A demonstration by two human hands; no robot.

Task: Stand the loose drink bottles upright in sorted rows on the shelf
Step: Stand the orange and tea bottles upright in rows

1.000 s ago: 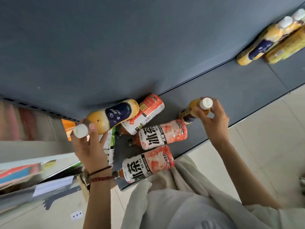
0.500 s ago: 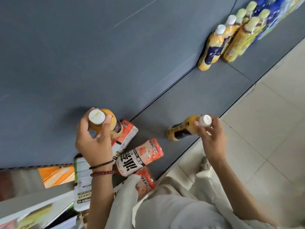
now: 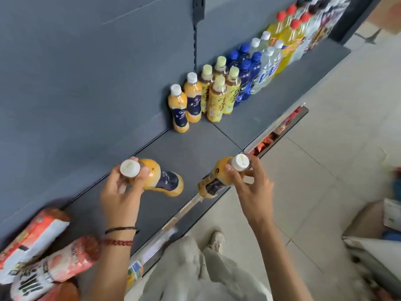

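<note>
- Left hand [image 3: 121, 192]: fingers and thumb curl round the neck of the left-held juice bottle [image 3: 161, 180], just under its white cap. The bottle is tilted, base slanting away over the grey shelf [image 3: 195, 144]. Cannot tell whether the base touches the deck.
- Right hand [image 3: 252, 187]: same fingertip grasp at the cap of the right-held juice bottle [image 3: 213, 181]. This one is tilted too and hangs at the shelf's front edge.
- Target, as I judge it: the standing juice pair [image 3: 183, 105], same dark label and white caps, against the back panel at the near end of the sorted rows. The yellow-label tea bottles [image 3: 216, 101] stand just beside them.
- Step in hand looks like carrying both across to that pair.
- A neck grip lets the body swing, so bring each bottle plumb before lowering it.
- Set them down one at a time, base flat, in line with the pair. A swinging base could topple the standing ones.
- Keep the new ones on the near side of the pair, not among the tea.
- Let go only once the bottle sits steady.
- Iced tea bottles [image 3: 54, 263] lie on their sides at the shelf's near-left end, not yet stood up.
</note>
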